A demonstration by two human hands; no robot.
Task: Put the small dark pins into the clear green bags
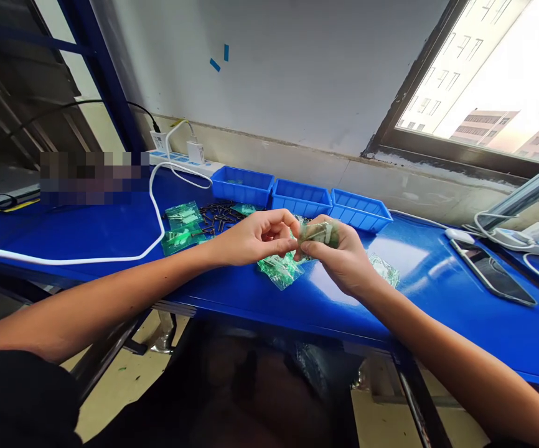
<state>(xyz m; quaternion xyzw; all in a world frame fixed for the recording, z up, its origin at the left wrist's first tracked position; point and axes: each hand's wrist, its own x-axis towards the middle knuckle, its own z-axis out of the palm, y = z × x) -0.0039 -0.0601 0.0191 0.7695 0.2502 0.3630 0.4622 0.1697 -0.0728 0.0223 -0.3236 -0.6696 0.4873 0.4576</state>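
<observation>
Above the blue table, my right hand [346, 255] is closed around a small clear-green plastic bag [318, 234], thumb in front and fingers behind. A pale piece and something darker show through the plastic. My left hand [262, 236] meets it from the other side, thumb and fingertips pinched at the bag's left edge. Under the hands lies another green plastic bag [281, 270] with small parts inside. Dark screws [218, 216] are piled loosely beyond my left wrist, beside more green bags [183, 238]. One more clear bag [384, 269] rests behind my right wrist.
Three blue bins [302, 197] stand in a row at the back. A white cable [155, 205] crosses the table on the left from a power strip [180, 160]. A phone [493, 270] lies at the right, near chargers and cables [512, 236]. A window is at upper right.
</observation>
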